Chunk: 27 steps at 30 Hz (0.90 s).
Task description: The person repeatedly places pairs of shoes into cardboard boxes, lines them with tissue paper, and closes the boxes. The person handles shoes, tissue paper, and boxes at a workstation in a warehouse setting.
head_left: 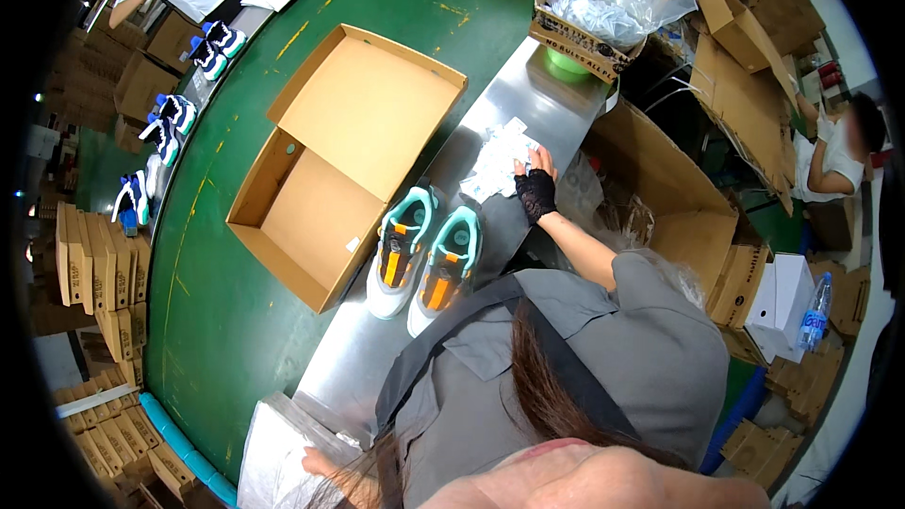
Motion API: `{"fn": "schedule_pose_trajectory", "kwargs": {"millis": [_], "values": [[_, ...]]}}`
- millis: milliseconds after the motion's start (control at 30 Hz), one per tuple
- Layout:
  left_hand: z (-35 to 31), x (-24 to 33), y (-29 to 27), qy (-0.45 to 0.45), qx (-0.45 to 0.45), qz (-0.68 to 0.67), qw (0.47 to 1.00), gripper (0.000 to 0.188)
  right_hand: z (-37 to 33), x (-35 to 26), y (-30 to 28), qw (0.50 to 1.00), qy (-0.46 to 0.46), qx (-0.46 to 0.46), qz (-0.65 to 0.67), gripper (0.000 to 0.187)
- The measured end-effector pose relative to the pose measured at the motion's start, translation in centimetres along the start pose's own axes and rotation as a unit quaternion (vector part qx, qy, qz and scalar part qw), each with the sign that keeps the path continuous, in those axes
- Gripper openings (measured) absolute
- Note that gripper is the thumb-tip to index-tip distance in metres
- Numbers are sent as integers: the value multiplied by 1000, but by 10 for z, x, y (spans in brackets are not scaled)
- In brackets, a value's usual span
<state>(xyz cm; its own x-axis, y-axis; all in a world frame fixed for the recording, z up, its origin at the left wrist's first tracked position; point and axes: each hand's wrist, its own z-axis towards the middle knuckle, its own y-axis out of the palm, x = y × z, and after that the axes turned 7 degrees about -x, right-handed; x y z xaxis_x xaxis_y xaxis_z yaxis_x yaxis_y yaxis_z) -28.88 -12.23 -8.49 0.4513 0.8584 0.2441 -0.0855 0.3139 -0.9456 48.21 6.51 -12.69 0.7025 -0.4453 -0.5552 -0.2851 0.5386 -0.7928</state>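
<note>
My right hand (pixel 537 186), in a black fingerless glove, reaches over a pile of small white paper sachets (pixel 493 166) on the metal ledge. Its fingers are bent around sachets at the pile's near edge. At the lower left, my left hand (pixel 323 465) lies by a stack of whitish wrapping sheets (pixel 273 457); hair and its angle hide most of its fingers. Between the hands stand two grey, teal and orange sneakers, the left shoe (pixel 401 250) and the right shoe (pixel 447 270), side by side with toes toward me. An open cardboard shoebox (pixel 320 217) lies beside them.
The green conveyor belt (pixel 212 254) runs beyond the ledge (pixel 344 358). Blue and white sneakers (pixel 170 123) line its far side. A small carton (pixel 580 42) with a plastic bag stands at the ledge's far end. Large cartons (pixel 674 188) and a co-worker (pixel 834 155) are at right.
</note>
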Motion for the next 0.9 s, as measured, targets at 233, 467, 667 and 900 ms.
{"fn": "schedule_pose_trajectory", "kwargs": {"millis": [233, 467, 667, 900], "values": [[1, -7, -19, -50, 21, -60, 997, 30, -11, -8, -12, 997, -17, -62, 34, 46], [8, 72, -84, 18, 143, -216, 966, 31, 0, -39, -50, 996, -56, -47, 55, 46], [-6, 175, -169, 93, 142, -408, 897, 32, 33, -169, -104, 939, -286, -49, 186, 36], [-108, 362, -204, 215, -172, -580, 766, 23, -18, -316, -86, 662, -514, -431, 336, 80]]}}
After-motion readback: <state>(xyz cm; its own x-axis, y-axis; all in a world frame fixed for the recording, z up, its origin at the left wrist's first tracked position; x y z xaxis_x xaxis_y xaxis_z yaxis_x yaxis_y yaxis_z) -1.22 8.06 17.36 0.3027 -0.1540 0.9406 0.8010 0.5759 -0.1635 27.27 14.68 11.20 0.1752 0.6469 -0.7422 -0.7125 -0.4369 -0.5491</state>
